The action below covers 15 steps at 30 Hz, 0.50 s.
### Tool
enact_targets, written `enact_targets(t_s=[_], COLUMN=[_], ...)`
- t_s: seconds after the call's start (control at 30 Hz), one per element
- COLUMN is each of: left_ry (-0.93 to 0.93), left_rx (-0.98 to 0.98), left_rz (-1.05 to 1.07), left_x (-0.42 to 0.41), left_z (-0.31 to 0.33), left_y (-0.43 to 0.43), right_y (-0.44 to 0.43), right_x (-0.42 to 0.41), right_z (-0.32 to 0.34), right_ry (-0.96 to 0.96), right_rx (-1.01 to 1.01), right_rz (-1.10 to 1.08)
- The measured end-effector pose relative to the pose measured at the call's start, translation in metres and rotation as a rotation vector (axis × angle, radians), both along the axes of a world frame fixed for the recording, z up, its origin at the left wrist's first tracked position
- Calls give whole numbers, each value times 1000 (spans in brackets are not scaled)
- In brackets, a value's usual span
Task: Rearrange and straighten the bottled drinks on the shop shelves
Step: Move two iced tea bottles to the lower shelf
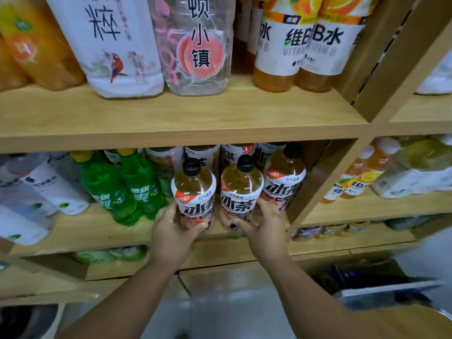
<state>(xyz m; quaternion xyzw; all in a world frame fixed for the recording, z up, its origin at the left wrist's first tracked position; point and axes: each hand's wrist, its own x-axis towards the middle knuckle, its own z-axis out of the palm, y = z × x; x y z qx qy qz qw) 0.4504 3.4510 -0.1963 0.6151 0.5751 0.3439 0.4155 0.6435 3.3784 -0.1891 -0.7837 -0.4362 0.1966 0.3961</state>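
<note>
Two iced tea bottles with black caps and white labels stand at the front of the middle shelf [102,228]. My left hand [175,231] grips the lower part of the left iced tea bottle [194,189]. My right hand [265,223] grips the lower part of the right iced tea bottle [241,189]. A third iced tea bottle [285,176] stands just right of them, beside the wooden upright. More of the same kind stand behind, partly hidden.
Two green soda bottles [122,187] and white-labelled bottles [46,189] stand left of my hands. Large bottles [117,45] and vitamin water bottles [278,45] fill the upper shelf. A wooden upright [315,184] closes the bay on the right. Orange drinks [354,177] stand beyond it.
</note>
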Motion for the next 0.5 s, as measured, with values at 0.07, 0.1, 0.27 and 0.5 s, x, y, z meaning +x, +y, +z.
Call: enact_targets(t_s=[0.07,0.1,0.27,0.5], left_ry=[-87,-130,-210,-173], left_rx=[-10,-12,-29,-73], left_rz=[44,62,56,14], left_x=[2,4,12,17], left_z=[3,5,21,24], left_y=[-9,-12,-19,-9], right_y=[-1,-2,0,5], right_x=[3,5,8,15], right_z=[-3,-4,-6,-7], right_ry=[-15,-4,40,-13], right_rx=[30,29,42,2], right_rz=[6,8,1,-80])
